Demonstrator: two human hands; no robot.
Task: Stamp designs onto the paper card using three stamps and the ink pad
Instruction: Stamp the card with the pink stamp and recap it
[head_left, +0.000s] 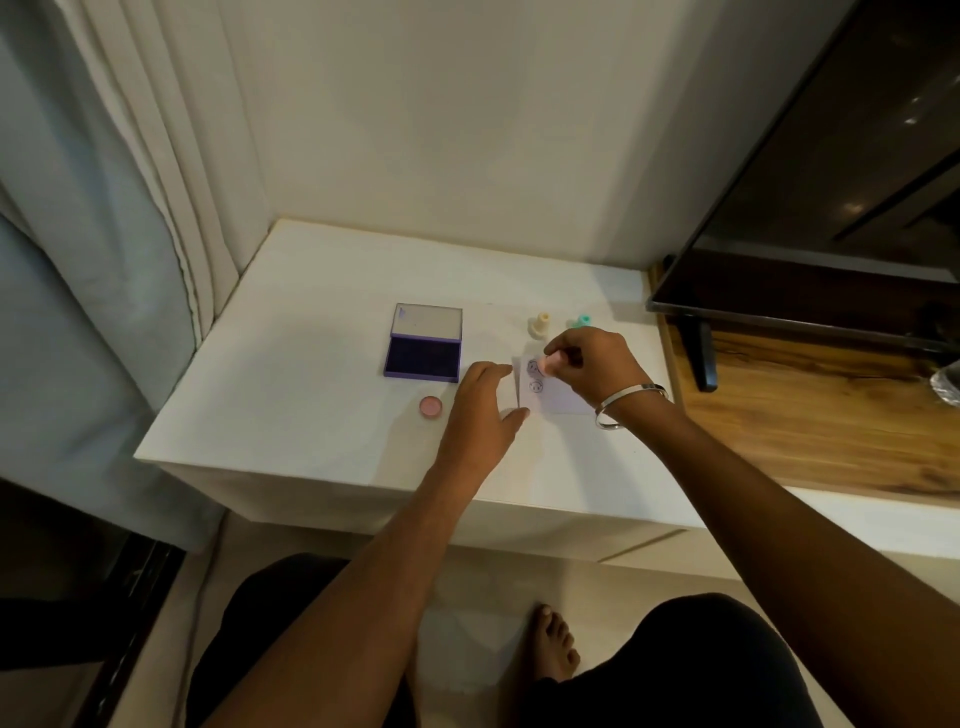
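Observation:
A white paper card (558, 400) lies on the white table (322, 395) and shows two round ink prints at its left end. My right hand (592, 366) pinches a small pink stamp (550, 364) just above the upper print. My left hand (483, 410) rests with straight fingers on the card's left edge. The purple ink pad (423, 356) stands open to the left, lid raised. A cream stamp (538, 326) and a teal stamp (583, 319) stand behind my right hand. A pink round cap (431, 407) lies left of my left hand.
A dark TV screen (831, 182) on a black stand (701, 358) sits on a wooden surface (810, 415) at the right. A curtain (104, 208) hangs at the left. The wall runs behind the table. My bare foot (553, 644) is on the floor below.

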